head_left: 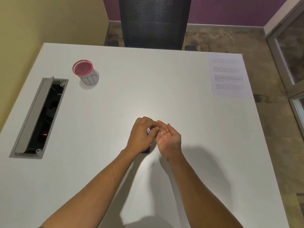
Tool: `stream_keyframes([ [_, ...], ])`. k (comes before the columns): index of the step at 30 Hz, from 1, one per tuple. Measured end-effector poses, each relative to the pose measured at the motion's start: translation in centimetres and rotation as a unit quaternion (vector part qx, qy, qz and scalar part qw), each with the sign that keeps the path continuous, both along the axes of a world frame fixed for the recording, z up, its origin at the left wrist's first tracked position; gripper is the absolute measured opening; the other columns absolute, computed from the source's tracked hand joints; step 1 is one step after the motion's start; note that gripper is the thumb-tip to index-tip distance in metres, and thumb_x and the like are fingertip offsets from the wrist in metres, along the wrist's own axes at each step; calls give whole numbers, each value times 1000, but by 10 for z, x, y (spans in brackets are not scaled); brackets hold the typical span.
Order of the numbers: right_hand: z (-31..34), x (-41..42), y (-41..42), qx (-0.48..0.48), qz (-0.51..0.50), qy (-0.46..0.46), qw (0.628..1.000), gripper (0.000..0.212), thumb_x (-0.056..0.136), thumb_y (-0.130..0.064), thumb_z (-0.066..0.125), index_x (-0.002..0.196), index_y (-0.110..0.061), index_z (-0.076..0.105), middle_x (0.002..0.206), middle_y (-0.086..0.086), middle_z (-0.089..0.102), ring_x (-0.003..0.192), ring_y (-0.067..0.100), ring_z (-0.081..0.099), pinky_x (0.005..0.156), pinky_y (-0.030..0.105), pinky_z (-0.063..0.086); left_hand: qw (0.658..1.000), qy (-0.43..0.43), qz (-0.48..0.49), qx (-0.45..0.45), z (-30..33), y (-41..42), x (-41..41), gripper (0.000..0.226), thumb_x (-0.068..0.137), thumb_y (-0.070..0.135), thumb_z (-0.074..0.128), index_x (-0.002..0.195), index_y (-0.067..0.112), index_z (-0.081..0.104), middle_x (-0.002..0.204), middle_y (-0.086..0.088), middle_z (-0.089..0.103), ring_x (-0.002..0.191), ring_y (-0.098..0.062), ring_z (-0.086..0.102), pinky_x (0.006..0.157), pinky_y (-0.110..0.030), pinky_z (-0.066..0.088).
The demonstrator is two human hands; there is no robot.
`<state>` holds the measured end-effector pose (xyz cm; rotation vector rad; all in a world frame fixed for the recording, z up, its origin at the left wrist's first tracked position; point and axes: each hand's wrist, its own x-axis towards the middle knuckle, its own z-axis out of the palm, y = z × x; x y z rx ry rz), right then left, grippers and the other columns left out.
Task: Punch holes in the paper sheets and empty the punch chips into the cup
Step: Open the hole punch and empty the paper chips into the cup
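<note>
The purple hole punch is sitting mid-table toward the near edge, mostly hidden under the left hand, whose fingers are curling over it; whether they are actually clamping it cannot be told. The right hand is cupping palm-up, touching the left, with pale flecks, probably chips, at its fingers. The person should be keeping that palm level and tight. The red-rimmed cup is waiting well apart, near the far left corner; the paper sheets are lying at the far right corner.
</note>
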<state>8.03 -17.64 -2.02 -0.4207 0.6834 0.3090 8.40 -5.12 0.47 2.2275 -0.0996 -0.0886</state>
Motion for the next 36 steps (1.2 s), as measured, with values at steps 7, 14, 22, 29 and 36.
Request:
stream_keyframes([
  [7,2,15,20,23,23,-15,999,37,102,-19,42,115,12,60,111,29,70,103,40,70,80,43,61,957,80,207,-189,6,28,9,17,92,10,64,92,25,72,96,11,71,87,0,64,75,-12,47],
  [14,9,53,64,6,80,-34,996,39,102,-20,43,121,11,57,119,28,67,111,41,65,91,46,53,917,88,316,-228,2,98,36,12,92,12,64,93,21,72,89,6,72,84,-11,65,82,-26,53],
  [22,25,138,143,-19,102,-58,993,40,104,-23,40,119,9,59,120,27,66,107,37,68,88,43,55,850,99,446,-260,-9,193,105,12,90,15,62,84,23,67,83,1,70,84,-26,68,78,-41,56],
  [29,28,224,216,-44,123,-94,987,44,105,-28,38,124,8,54,124,26,60,111,37,62,96,41,51,829,84,493,-250,-26,251,187,19,90,27,64,106,19,61,95,-7,70,71,-22,65,70,-39,57],
  [36,25,287,274,-221,224,-200,928,55,105,-42,35,137,1,48,142,20,52,129,31,53,109,40,43,828,70,513,-214,-39,273,231,38,89,27,66,125,20,56,92,-4,69,84,-25,70,75,-38,58],
])
